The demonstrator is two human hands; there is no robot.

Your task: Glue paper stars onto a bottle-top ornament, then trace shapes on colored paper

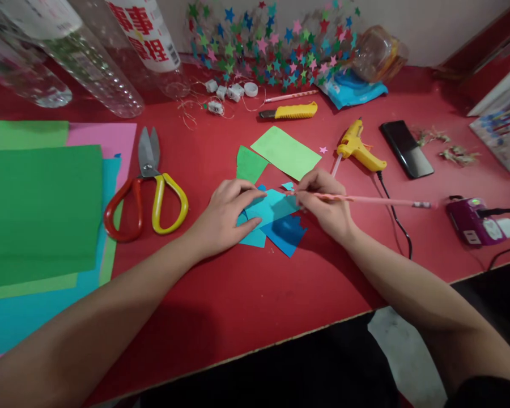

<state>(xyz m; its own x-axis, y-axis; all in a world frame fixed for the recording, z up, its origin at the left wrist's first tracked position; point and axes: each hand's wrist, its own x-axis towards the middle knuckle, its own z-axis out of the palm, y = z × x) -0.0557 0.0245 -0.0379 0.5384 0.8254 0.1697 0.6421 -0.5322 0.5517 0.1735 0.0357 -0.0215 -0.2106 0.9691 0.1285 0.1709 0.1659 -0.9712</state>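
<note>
My right hand (325, 205) grips a pink pencil (378, 201), its eraser end pointing right and its tip at a light blue piece of paper (276, 205). Fingers apart, my left hand (233, 215) lies on the left part of that paper. A darker blue piece (289, 235) lies partly beneath it. Just beyond are a small light blue scrap (288, 186), a green piece (250, 164) and a light green rectangle (286, 148). Scissors (148, 164) with one red and one yellow handle rest left of my left hand, blades slightly apart.
Stacked coloured sheets (42, 209) cover the left side. At the back are plastic bottles (102, 73), a yellow cutter knife (295, 111) and a star-covered clear sheet (272, 45). A yellow glue gun (359, 148), a phone (406, 148) and a purple power strip (471, 221) lie right.
</note>
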